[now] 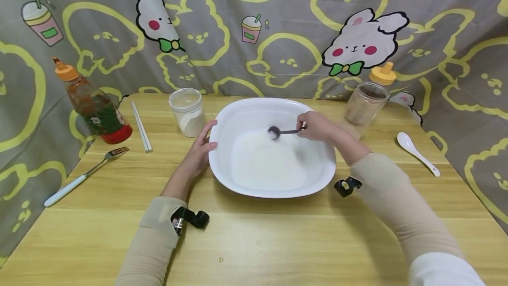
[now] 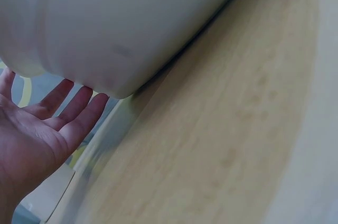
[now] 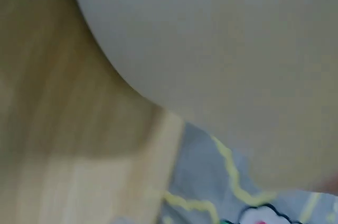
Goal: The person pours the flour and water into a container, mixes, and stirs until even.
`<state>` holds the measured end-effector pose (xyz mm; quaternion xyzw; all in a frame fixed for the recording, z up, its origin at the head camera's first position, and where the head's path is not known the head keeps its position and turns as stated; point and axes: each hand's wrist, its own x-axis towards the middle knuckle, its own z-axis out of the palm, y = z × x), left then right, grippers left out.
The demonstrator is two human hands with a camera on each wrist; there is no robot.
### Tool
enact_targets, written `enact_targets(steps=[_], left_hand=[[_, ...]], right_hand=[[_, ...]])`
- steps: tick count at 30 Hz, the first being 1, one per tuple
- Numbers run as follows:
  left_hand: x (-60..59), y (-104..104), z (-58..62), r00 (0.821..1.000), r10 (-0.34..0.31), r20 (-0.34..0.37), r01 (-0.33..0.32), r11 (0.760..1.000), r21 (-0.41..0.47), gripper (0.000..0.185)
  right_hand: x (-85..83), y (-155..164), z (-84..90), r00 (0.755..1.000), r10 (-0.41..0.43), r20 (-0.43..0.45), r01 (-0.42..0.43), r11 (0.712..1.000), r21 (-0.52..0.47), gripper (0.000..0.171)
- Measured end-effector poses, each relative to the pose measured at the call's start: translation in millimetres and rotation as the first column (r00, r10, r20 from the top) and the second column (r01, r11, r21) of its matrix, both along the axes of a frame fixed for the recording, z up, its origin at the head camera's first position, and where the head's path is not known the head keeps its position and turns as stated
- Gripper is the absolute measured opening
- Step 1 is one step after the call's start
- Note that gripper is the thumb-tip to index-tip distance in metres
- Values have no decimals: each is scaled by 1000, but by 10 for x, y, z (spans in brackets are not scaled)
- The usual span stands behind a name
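A: Right hand [image 1: 316, 126] pinches the small spoon [image 1: 282, 132], its bowl over the powder, probably flour, in the white dish [image 1: 254, 109] at counter centre

B: Left hand [image 1: 199, 153], fingers straight, braces the rim at nine o'clock; seemingly mid-stir, next needs steady circling

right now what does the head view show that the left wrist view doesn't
Only the head view shows the right hand pinching a small spoon over the white powder in the bowl, plus two jars, a sauce bottle, a fork, chopsticks and a white spoon. Only the left wrist view shows the bowl's underside and the left hand's palm up close. Both show the left hand with straight fingers against the bowl's side, on the wooden table.
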<state>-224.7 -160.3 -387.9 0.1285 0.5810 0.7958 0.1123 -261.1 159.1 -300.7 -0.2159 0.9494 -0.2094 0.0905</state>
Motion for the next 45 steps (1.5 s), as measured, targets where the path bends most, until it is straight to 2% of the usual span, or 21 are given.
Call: enact_targets(steps=[5, 7, 12, 19, 22, 25, 30, 33, 35, 39, 42, 45], left_hand=[[5, 17, 10, 1000, 8, -8, -8, 1000, -7, 59], [5, 23, 12, 1000, 6, -4, -6, 1000, 5, 59], [-4, 23, 4, 1000, 3, -1, -3, 1000, 28, 59], [-7, 24, -4, 1000, -4, 11, 4, 999, 37, 59], [-10, 16, -4, 1000, 3, 16, -3, 1000, 22, 59], [-11, 10, 1, 1000, 1, 16, -1, 1000, 13, 60], [-2, 4, 6, 1000, 2, 16, -3, 1000, 24, 59], [0, -3, 6, 1000, 5, 15, -6, 1000, 31, 59], [2, -7, 5, 1000, 3, 15, -4, 999, 39, 59], [5, -7, 3, 1000, -6, 19, 5, 999, 50, 59], [9, -5, 3, 1000, -7, 14, 7, 999, 45, 60], [7, -4, -1, 1000, -9, -1, 9, 1000, 29, 60]], right_hand=[[-47, -268, -220, 991, -25, 129, 49, 980, -191, 7], [-38, -353, -280, 981, 7, 194, 44, 966, -255, 8], [65, -448, -326, 931, 141, 337, -12, 934, -358, 13], [204, -290, -220, 839, 283, 464, -123, 930, -346, 11], [255, -163, -127, 824, 315, 471, -175, 932, -318, 9], [288, -14, -30, 847, 296, 442, -186, 944, -274, 9], [279, 192, 85, 935, 168, 312, -123, 980, -157, 10], [234, 232, 96, 972, 89, 217, -72, 994, -86, 12], [184, 219, 74, 983, 38, 180, -27, 998, -65, 13], [70, 114, -7, 987, -56, 148, 66, 996, -62, 15], [20, -18, -70, 993, -66, 102, 73, 995, -64, 14], [20, -168, -125, 998, -28, 60, 33, 996, -88, 12]])
